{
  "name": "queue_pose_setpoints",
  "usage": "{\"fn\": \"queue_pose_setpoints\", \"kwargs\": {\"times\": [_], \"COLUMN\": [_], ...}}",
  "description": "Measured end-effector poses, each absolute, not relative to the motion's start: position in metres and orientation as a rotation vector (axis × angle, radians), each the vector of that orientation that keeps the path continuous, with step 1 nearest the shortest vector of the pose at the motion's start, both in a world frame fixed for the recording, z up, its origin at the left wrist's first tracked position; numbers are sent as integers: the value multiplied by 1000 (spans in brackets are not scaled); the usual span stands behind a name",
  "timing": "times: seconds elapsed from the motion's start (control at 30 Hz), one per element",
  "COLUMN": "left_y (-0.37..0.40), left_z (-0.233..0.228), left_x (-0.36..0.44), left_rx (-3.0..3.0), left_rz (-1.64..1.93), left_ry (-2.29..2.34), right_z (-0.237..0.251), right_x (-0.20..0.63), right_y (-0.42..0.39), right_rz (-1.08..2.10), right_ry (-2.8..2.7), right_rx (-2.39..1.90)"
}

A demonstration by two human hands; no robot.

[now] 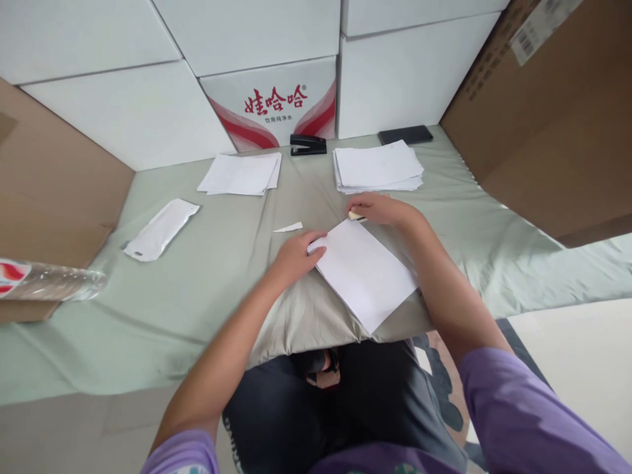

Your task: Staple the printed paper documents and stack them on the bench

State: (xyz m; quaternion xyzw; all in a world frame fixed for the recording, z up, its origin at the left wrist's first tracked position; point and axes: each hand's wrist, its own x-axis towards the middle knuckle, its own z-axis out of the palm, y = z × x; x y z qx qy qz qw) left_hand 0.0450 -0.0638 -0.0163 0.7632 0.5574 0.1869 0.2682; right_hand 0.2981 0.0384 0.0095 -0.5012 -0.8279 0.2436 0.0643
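— How many things are counted around the stapler (308,145)?

— One stapler is seen, black, at the foot of the printed box (276,105). Two paper piles are counted: a thin one (241,174) just left of the stapler and a thicker stack (378,169) just right of it. One dark phone (405,135) lies further right of the stapler, by the wall of boxes. One white packet (160,229) is seen well to the left and nearer, one small paper scrap (288,228) nearer than the stapler, and one plastic bottle (47,282) far left.

— And the hands?

— A white sheet (364,271) is laid on the green cloth (197,276), well in front of the stapler. Its left corner is pinched by the left hand (296,257), fingers curled over the edge. Its far corner is touched by the right hand (378,209), and a small pale object (355,215) is gripped under those fingers.

— What is hard to make out?

— The pale object is mostly covered, so it cannot be identified. The bottle is cut off by the frame's left edge.
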Motion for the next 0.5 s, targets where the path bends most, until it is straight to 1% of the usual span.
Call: {"fn": "queue_pose_setpoints", "kwargs": {"times": [0.1, 0.17, 0.2, 0.3, 0.33, 0.4, 0.5], "left_y": [-45, -27, -19, 3, 8, 15, 19], "left_z": [-4, 7, 12, 17, 15, 5, -10], "left_x": [52, 70, 82, 120, 129, 138, 134], "left_rx": [2074, 2053, 2043, 2000, 1992, 1971, 1828], "left_rz": [694, 757, 700, 349, 302, 307, 464], "left_ry": [1557, 1599, 1592, 1562, 1524, 1463, 1387], "right_z": [10, 8, 6, -1, -2, -4, -2], "right_x": [297, 297, 297, 299, 300, 302, 304], "right_y": [38, 38, 38, 40, 41, 41, 41], "right_rz": [771, 751, 738, 725, 732, 745, 747], "right_ry": [-2481, -2461, -2442, -2350, -2326, -2322, -2370], "right_rx": [-1595, -1618, -1630, -1657, -1651, -1623, -1575]}}
